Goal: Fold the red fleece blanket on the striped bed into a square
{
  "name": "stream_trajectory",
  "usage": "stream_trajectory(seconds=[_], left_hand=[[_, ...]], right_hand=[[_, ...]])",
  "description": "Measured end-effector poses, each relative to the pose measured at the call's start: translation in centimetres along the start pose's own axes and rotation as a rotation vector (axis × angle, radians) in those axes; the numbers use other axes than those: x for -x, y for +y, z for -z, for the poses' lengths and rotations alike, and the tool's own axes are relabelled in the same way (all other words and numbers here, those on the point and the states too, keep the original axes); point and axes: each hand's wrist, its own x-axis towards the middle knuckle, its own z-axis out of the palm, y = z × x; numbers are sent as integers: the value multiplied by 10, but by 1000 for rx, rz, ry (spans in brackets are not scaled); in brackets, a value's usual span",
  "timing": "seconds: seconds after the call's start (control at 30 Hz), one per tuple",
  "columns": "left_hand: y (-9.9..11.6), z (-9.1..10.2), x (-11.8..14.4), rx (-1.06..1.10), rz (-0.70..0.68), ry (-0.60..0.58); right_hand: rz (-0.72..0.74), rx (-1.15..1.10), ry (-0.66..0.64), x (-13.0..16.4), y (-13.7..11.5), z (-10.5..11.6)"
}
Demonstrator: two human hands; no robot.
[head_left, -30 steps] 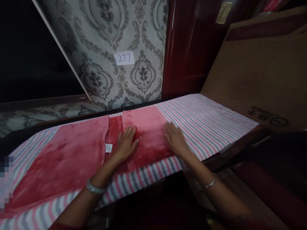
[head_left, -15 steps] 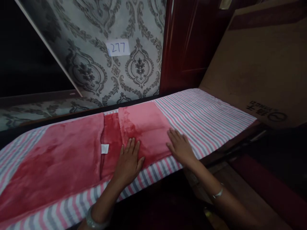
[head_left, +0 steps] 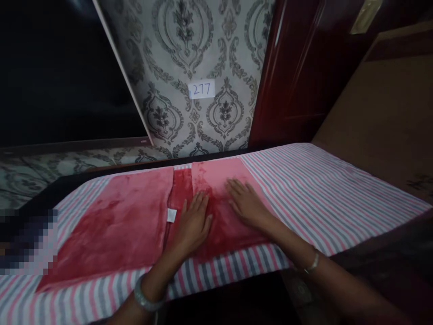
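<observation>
Both hands have been drawn in from the near edge of the folded flap, the left hand (head_left: pixel 192 223) moved up beside the small white label (head_left: pixel 172 215) and the right hand (head_left: pixel 248 205) brought off the stripes onto the red pile. A soft, plush red fleece cloth (head_left: pixel 118 225) is spread flat on a worktop covered with a pink, grey and white striped sheet (head_left: pixel 321 189); its right end is folded back over itself, so that a doubled panel (head_left: pixel 219 180) lies under the palms. Both hands are laid open and flat, fingers spread, pressed on that panel and closed on nothing; they are set near each other but not touching. A pale bangle (head_left: pixel 147 300) is worn on the left wrist and a thin silver bracelet (head_left: pixel 313 262) on the right. Behind the worktop a grey damask-patterned wall (head_left: pixel 176 54) is seen with a white tag marked 277 (head_left: pixel 202 89), a dark red wooden door (head_left: pixel 297 67) beside it, and a brown cardboard sheet (head_left: pixel 389 113) leaning at the right.

The cloth is judged light, limp and easily creased, with a nap that grips rather than slides. It would best be taken by the corners or the folded edge, pinched through both layers, since a hold in the middle would bunch it.
</observation>
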Motion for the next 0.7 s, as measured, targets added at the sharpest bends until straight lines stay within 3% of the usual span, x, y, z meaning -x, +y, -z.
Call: stream_trajectory(seconds=[0.07,0.17,0.27,0.37,0.43,0.57,0.63,0.7], left_hand=[[4,0,-6,-61,47,-6],[7,-15,-5,-98,84,-49],[4,-32,1,-111,69,-75],[1,-38,3,-104,53,-62],[-1,-38,3,-85,55,-65],[-5,-37,6,-17,59,-87],[-11,-34,8,32,45,-93],[-19,-25,5,77,20,-91]], right_hand=[[124,-33,-65,-32,-20,-4],[210,-78,-133,-64,-31,-23],[251,-65,-147,-77,-22,-49],[261,20,-120,-81,7,-60],[165,87,-126,-86,33,-56],[-241,171,-168,-99,76,-30],[-356,165,-145,-106,79,-21],[-295,120,-148,-113,66,-17]])
